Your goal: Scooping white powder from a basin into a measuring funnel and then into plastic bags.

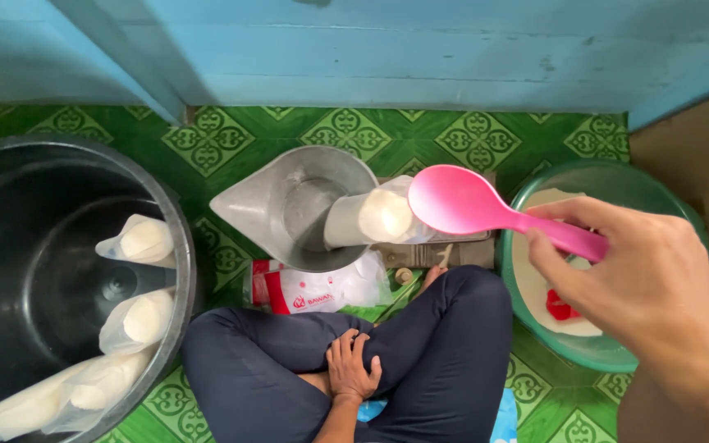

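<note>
At far left a black tub (176, 238) holds several filled bags (143, 239) of white stuff, four or so, leaning on its wall; those look finished. Next, on the green tiled floor (346, 131), a metal scale pan (285, 209) carries one more bag (371, 217), its white contents showing at the mouth (judging by that, this one is in the middle of being filled or weighed). Under the pan lies a pack of empty bags (322, 289), so more seem left to fill. The left hand (352, 367) rests flat and slack on the crossed legs, holding nothing. The right hand (642, 279) is closed round the handle of a pink spoon (473, 203), whose empty bowl hovers just beside the bag's mouth. At far right a green basin (609, 354) holds white material with something red in it.

The scale's body is mostly hidden by the pan and bag, the tub's lower edge is cut off, and the hand covers much of the basin, so how much remains there cannot be told.
</note>
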